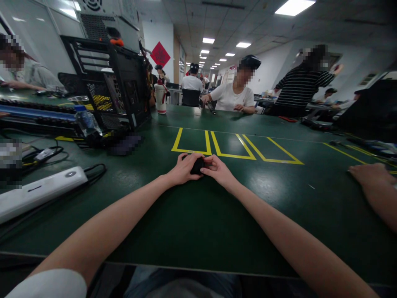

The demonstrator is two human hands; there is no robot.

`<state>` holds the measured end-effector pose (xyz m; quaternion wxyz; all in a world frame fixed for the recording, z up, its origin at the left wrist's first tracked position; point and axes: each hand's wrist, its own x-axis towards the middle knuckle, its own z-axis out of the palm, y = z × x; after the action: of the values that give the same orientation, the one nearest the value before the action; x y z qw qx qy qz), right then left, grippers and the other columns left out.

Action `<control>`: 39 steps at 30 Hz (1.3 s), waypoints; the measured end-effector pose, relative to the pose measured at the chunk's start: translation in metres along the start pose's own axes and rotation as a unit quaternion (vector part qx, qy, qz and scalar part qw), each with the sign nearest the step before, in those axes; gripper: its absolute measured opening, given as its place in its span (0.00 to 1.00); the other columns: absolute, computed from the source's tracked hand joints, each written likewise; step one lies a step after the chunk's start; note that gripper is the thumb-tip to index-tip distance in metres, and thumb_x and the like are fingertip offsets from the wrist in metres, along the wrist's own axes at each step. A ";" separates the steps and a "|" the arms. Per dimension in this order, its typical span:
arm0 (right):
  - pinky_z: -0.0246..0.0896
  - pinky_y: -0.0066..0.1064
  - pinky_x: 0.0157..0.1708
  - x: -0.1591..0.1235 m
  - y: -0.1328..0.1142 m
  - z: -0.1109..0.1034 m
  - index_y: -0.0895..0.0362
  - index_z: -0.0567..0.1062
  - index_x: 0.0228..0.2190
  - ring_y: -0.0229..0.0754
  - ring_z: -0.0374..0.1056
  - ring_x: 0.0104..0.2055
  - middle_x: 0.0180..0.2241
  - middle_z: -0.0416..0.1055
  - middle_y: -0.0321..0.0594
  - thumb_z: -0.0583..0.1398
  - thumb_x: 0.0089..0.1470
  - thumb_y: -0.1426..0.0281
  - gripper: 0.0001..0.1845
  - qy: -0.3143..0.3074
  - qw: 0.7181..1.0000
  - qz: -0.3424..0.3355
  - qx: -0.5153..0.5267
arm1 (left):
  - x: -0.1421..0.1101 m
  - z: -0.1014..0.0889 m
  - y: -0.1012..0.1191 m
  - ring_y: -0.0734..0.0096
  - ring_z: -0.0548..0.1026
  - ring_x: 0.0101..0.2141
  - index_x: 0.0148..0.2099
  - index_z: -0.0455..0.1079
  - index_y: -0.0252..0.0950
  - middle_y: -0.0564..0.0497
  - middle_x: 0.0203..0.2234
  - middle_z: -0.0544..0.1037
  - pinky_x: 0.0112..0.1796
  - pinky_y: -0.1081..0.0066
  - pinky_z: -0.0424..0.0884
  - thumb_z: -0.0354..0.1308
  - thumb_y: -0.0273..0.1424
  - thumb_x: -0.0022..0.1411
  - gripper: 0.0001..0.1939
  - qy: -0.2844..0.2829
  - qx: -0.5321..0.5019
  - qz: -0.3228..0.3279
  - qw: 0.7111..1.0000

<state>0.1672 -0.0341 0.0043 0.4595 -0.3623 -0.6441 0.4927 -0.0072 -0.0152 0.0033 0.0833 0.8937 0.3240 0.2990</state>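
Observation:
Both hands meet at a small black rounded object point(197, 166), close to the green tabletop just in front of the yellow tape outlines. My left hand point(183, 169) is wrapped round its left side, fingers over the top and thumb at the near edge. From the right, my right hand point(218, 169) grips the same object between thumb and fingertips. Much of its surface is covered by the fingers, so its exact kind does not show.
Yellow tape outlines point(234, 157) mark the green table point(192, 223). On the left are a white power strip point(43, 192), a plastic bottle point(85, 120) and a black computer case point(124, 82). Behind stands a paper cup point(161, 98). Another person's hand point(372, 176) rests at right.

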 end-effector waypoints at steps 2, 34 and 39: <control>0.60 0.37 0.46 -0.001 -0.001 0.001 0.54 0.65 0.33 0.38 0.66 0.42 0.38 0.65 0.35 0.64 0.37 0.70 0.19 0.001 1.000 -0.004 0.009 | 0.000 0.000 0.000 0.60 0.62 0.50 0.53 0.50 0.41 0.47 0.48 0.65 0.52 0.57 0.47 0.57 0.35 0.50 0.30 0.001 0.001 0.000 1.000; 0.59 0.37 0.46 0.000 0.002 0.003 0.55 0.67 0.34 0.38 0.65 0.42 0.37 0.67 0.37 0.62 0.42 0.65 0.14 0.045 0.999 -0.017 -0.016 | 0.000 -0.001 0.000 0.60 0.61 0.50 0.53 0.49 0.41 0.47 0.48 0.64 0.51 0.58 0.47 0.58 0.36 0.50 0.30 -0.001 -0.005 0.004 1.000; 0.59 0.40 0.46 0.000 0.002 0.001 0.56 0.68 0.37 0.40 0.65 0.42 0.39 0.67 0.39 0.61 0.44 0.64 0.17 0.028 0.999 0.016 -0.039 | -0.001 -0.002 0.000 0.61 0.61 0.51 0.53 0.49 0.41 0.47 0.49 0.64 0.51 0.58 0.47 0.57 0.36 0.50 0.30 -0.001 -0.003 0.005 1.000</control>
<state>0.1661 -0.0339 0.0021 0.4551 -0.4039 -0.6435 0.4644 -0.0084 -0.0159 0.0046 0.0849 0.8955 0.3182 0.2995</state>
